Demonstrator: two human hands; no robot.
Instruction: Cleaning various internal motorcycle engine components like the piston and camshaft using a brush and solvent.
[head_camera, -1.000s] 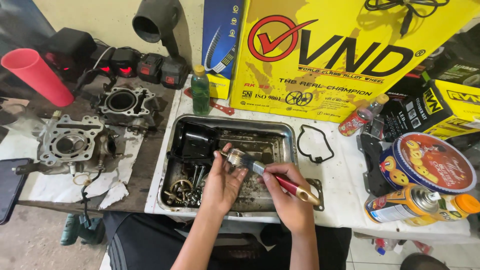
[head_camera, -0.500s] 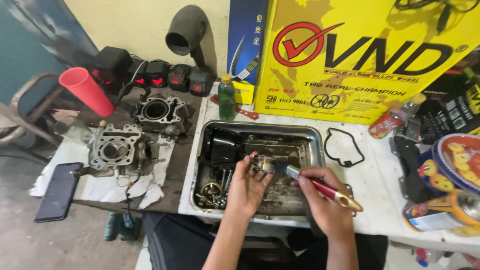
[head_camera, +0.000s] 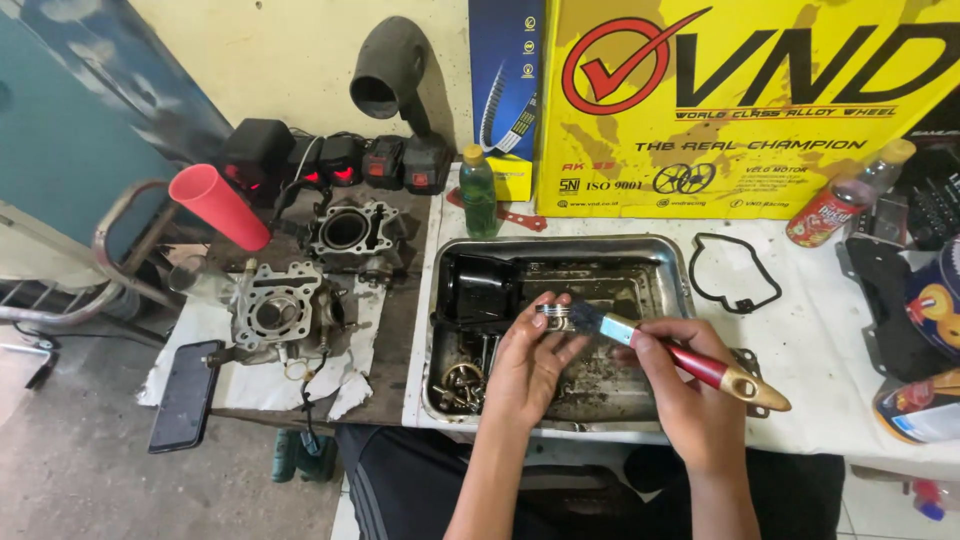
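Observation:
My left hand (head_camera: 527, 367) holds a small round metal part (head_camera: 552, 316) over a steel tray (head_camera: 560, 246). My right hand (head_camera: 693, 400) grips a paint brush with a red and wooden handle (head_camera: 700, 366); its dark bristles touch the metal part. The tray holds a black box-shaped part (head_camera: 484, 289), bolts and a brass-coloured gear (head_camera: 462, 378) in dirty liquid.
Two engine cylinder blocks (head_camera: 285, 312) (head_camera: 352, 232) lie left of the tray on paper, near a red tube (head_camera: 220, 207) and a phone (head_camera: 187, 393). A green bottle (head_camera: 478, 190), black gasket (head_camera: 736, 274), red-labelled bottle (head_camera: 838, 205) and yellow box (head_camera: 760, 100) stand around.
The view has swung to the left, so the tray and hands sit further right in frame. The brush stays against the metal part held in my left hand.

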